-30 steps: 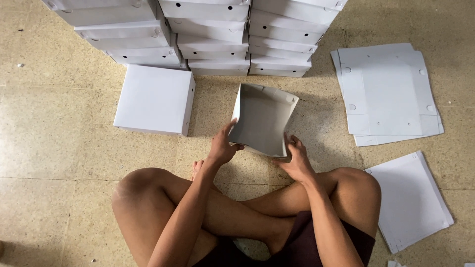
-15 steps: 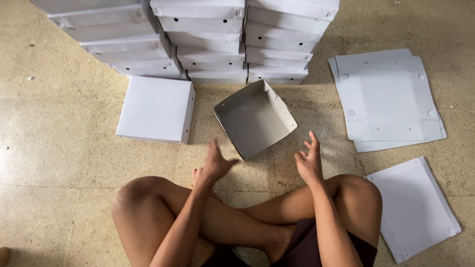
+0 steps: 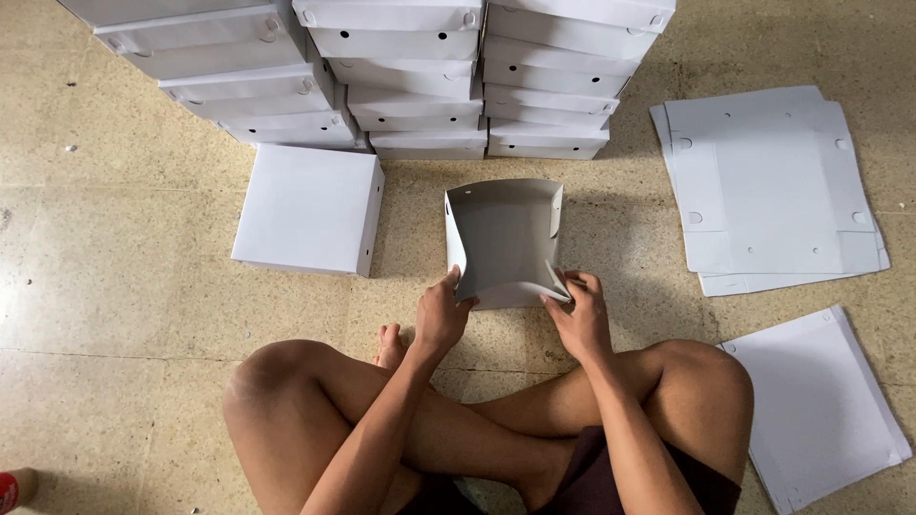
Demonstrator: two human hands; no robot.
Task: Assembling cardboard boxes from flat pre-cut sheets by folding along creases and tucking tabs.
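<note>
Left hand [image 3: 441, 315] clamped on the near left corner of the box [image 3: 504, 240], thumb up against the outer wall, fingers curled underneath. Right hand [image 3: 580, 315] closed likewise on the near right corner, fingertips pinching the folded flap where side wall meets front. Held low, straight ahead of both hands and just beyond the crossed legs [image 3: 477, 429], open side up and tilted slightly toward the head, likely so the inner folds stay visible while the corners get pressed. Gripped at two opposite corners, probably to keep the thin card from springing flat.

Left of the left hand, apart from it: a finished box [image 3: 305, 210] lying flat on the floor [image 3: 124, 286], within easy reach. Farther ahead of both hands: rows of stacked boxes [image 3: 410, 76], piled neatly, well past the one in hand. Right of the right hand: flat sheets [image 3: 773, 191] in a loose pile, punched with small holes, fanned a little. Nearer and farther right, beside the knee: a second sheet pile [image 3: 821, 410], also flat. Placed on either side, seemingly, for raw card on one flank and finished work on the other.
</note>
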